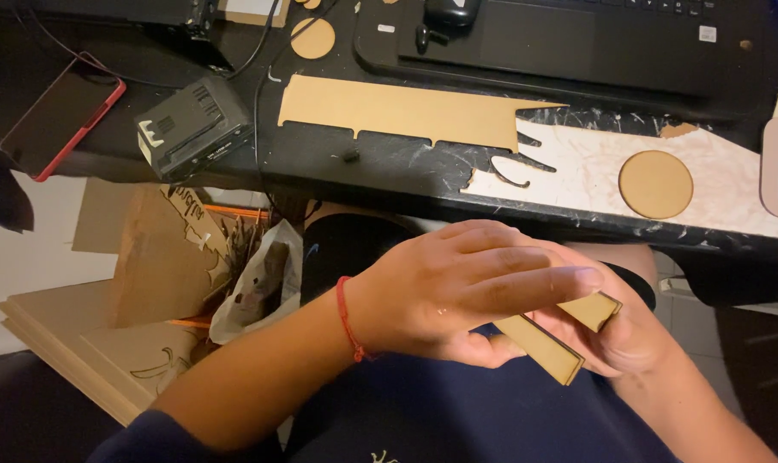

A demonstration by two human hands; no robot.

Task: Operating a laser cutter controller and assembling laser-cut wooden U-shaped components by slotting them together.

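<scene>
I hold two thin wooden strips above my lap, near the front edge of the tabletop [337, 167]. My left hand [457, 287] lies over the top, its fingers [534, 283] stretched flat across the pieces and the thumb tucked beneath, pressing on the nearer wooden strip [547, 350], whose laser-darkened edge points down and right. My right hand [624, 339] cups from below and grips the second wooden strip [596, 309], its end poking out just past my left fingertips. The two strips touch and sit at a slight angle to each other. A red string bracelet [348, 319] circles my left wrist.

On the tabletop beyond, a long cut wooden board [397, 111] lies left of a pale offcut sheet [732, 184] that carries a wooden disc [655, 184]. A smaller disc [312, 38] sits farther back. At the far left lie a phone in a red case [59, 116] and a black power adapter [192, 129]. A laptop [594, 39] fills the far right. Below the tabletop at left, stacked boards [80, 343] and a plastic bag [256, 287] rest on the floor.
</scene>
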